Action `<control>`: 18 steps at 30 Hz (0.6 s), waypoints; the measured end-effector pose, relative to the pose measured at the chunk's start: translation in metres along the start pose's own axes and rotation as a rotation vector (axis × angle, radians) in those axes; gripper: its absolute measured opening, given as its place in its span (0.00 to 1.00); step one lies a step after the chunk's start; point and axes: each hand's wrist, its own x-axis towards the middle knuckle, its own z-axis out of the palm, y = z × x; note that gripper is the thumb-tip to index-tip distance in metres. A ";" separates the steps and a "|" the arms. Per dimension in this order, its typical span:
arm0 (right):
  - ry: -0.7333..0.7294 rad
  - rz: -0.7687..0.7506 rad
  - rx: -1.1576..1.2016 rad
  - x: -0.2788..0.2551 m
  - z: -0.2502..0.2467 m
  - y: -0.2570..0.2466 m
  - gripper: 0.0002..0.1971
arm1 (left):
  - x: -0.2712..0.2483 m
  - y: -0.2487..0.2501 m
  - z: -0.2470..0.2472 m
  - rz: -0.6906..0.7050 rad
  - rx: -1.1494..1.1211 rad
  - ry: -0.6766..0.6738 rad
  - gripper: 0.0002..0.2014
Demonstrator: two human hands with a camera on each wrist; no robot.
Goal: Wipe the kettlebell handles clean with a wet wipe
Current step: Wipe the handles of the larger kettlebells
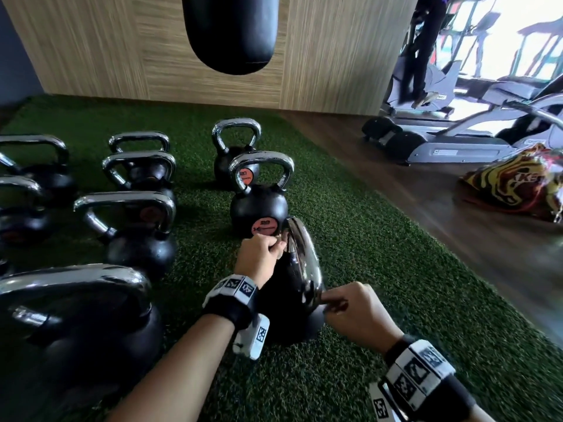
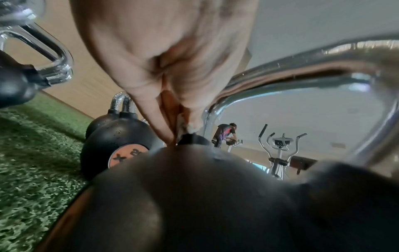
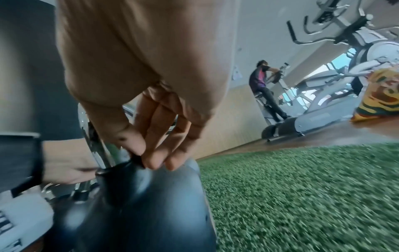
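A black kettlebell with a chrome handle stands on the green turf right in front of me. My left hand is curled at the far leg of the handle. In the left wrist view its fingertips pinch a small pale wad, the wet wipe, against the handle just above the body. My right hand is at the near leg. Its thumb and fingertips pinch the dark base where the handle meets the kettlebell body.
Several more kettlebells stand on the turf to the left and ahead. A black punching bag hangs in front of the wood wall. Treadmills and a patterned bag are on the wooden floor at right, where a person exercises.
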 end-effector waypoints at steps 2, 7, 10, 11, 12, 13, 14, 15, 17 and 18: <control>-0.050 0.028 0.014 0.010 -0.001 -0.008 0.17 | 0.005 0.004 0.004 0.000 -0.009 -0.061 0.20; 0.058 0.086 0.047 0.060 0.003 -0.011 0.11 | 0.015 -0.012 -0.007 -0.059 -0.133 -0.290 0.15; -0.023 0.134 0.012 0.077 0.032 -0.011 0.21 | 0.006 -0.012 -0.007 -0.052 -0.116 -0.157 0.14; -0.062 0.143 0.024 0.079 0.043 -0.009 0.22 | 0.004 -0.009 -0.006 -0.053 -0.114 -0.112 0.15; -0.076 0.144 0.055 0.078 0.051 -0.008 0.23 | 0.004 -0.007 -0.004 -0.060 -0.115 -0.089 0.15; -0.072 0.144 0.088 0.078 0.055 -0.005 0.24 | 0.005 -0.005 -0.004 -0.066 -0.109 -0.082 0.15; -0.072 0.153 0.110 0.077 0.058 -0.002 0.25 | 0.007 -0.003 -0.005 -0.068 -0.103 -0.082 0.14; -0.081 0.168 0.113 0.077 0.059 0.000 0.27 | 0.010 0.000 -0.006 -0.065 -0.105 -0.074 0.14; -0.090 0.205 0.100 0.078 0.060 0.005 0.29 | 0.012 0.005 -0.008 -0.056 -0.149 -0.029 0.13; -0.080 0.205 0.096 0.078 0.061 0.006 0.29 | 0.013 0.008 -0.008 -0.055 -0.183 0.006 0.14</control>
